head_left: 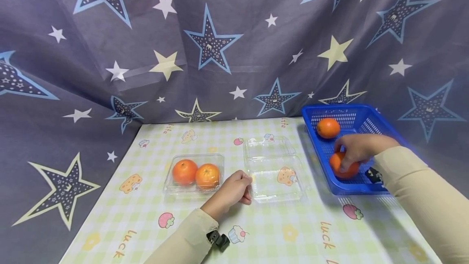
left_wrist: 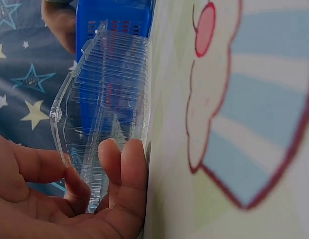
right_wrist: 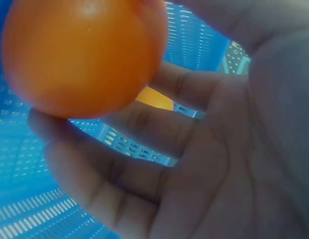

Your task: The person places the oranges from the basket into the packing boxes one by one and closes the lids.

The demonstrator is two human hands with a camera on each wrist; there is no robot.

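Makeshift tabletop booth: star-print curtain [head_left: 249, 52] behind, cartoon-print checked tablecloth [head_left: 269, 223].

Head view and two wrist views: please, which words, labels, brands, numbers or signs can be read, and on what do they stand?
"luck", on the green-and-white checked tablecloth, lower left in the head view.
"luck", same cloth, lower, right of centre.
"life", same cloth, far edge, left.
"life", same cloth, far edge, right.
Lettering cut off by the head view's bottom edge: cannot be read.
Wrist views: none readable.
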